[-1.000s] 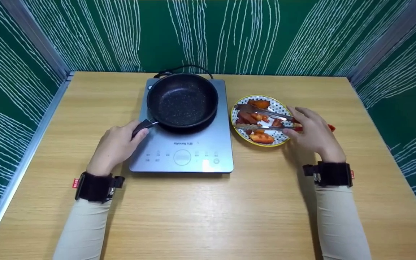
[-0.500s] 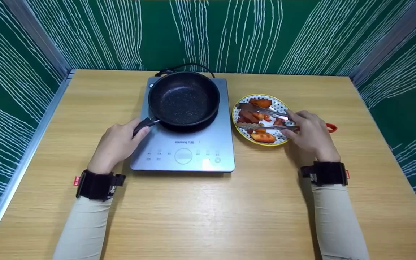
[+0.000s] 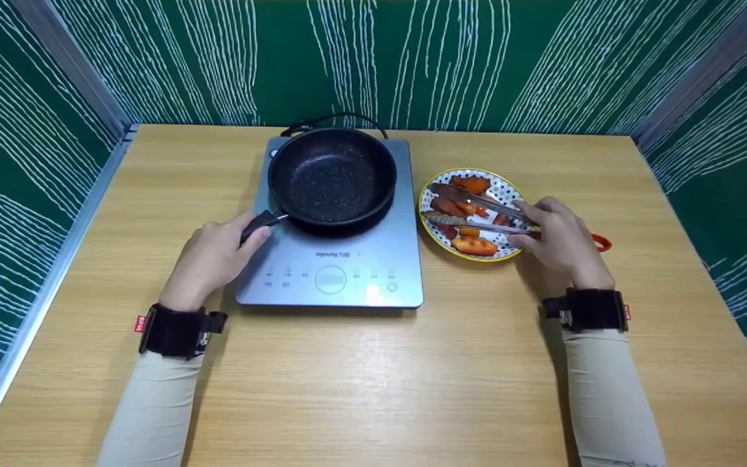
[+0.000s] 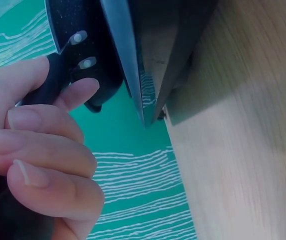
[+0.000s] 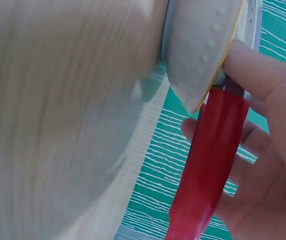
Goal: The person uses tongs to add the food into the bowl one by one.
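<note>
In the head view my left hand [image 3: 208, 263] grips the black handle of a dark speckled frying pan [image 3: 331, 178] on the hob. The left wrist view shows its fingers [image 4: 58, 155] curled around the handle [image 4: 58, 75]. My right hand [image 3: 565, 240] holds metal tongs [image 3: 497, 205] with red handles [image 5: 213, 150], thumb on one side and fingers on the other. Both tong arms lie over a dotted plate [image 3: 506, 189] with a yellow rim, their tips apart. Several orange and reddish-brown pieces of food [image 3: 474, 245] are on the plate, partly hidden by the tongs.
The pan stands on a silver induction hob [image 3: 367, 301], with a black cable [image 3: 347, 115] behind it. The plate sits to the hob's right on the wooden table [image 3: 373, 376]. Green walls [image 3: 386, 65] with white streaks enclose the table at the back and sides.
The tong arms have drawn closer together, the lower one moving up over the food. My left hand and the pan keep their place, and the head view has shifted slightly.
</note>
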`<state>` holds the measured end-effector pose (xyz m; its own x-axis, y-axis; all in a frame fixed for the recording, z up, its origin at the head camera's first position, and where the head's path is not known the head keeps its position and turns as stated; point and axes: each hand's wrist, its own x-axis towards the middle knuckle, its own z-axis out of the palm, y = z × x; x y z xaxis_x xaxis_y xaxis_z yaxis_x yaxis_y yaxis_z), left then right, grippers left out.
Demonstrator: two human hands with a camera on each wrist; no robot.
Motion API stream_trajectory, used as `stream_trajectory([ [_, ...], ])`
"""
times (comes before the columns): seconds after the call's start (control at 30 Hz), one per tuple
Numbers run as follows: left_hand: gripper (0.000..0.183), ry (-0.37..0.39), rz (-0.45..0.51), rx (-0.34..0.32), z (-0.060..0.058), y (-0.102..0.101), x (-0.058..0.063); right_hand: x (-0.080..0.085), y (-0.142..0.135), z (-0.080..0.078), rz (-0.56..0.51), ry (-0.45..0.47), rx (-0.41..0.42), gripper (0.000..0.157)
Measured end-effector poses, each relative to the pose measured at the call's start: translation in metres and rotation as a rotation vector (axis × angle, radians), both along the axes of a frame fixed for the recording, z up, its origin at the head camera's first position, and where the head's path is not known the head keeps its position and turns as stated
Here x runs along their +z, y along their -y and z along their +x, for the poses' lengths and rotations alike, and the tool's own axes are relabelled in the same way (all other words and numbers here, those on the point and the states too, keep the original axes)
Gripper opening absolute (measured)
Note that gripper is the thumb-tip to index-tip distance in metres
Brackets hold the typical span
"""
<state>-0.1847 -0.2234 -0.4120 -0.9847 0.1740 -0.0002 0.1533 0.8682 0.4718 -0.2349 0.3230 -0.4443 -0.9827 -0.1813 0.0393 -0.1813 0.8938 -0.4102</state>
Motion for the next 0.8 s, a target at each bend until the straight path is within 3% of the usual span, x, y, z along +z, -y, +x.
stream_trajectory([
  [0.3, 0.035, 0.018, 0.008, 0.007, 0.0, 0.0, 0.0, 0.012, -0.001, 0.007, -0.008, 0.053, 0.012, 0.06],
  [0.6, 0.036, -0.051, -0.022, -0.008, 0.0, 0.0, -0.002, 0.033, -0.001, 0.016, -0.014, 0.053, 0.01, 0.064],
  [0.8, 0.036, -0.041, -0.015, -0.003, 0.001, 0.001, -0.001, 0.053, 0.002, 0.028, -0.027, 0.086, -0.031, 0.07],
])
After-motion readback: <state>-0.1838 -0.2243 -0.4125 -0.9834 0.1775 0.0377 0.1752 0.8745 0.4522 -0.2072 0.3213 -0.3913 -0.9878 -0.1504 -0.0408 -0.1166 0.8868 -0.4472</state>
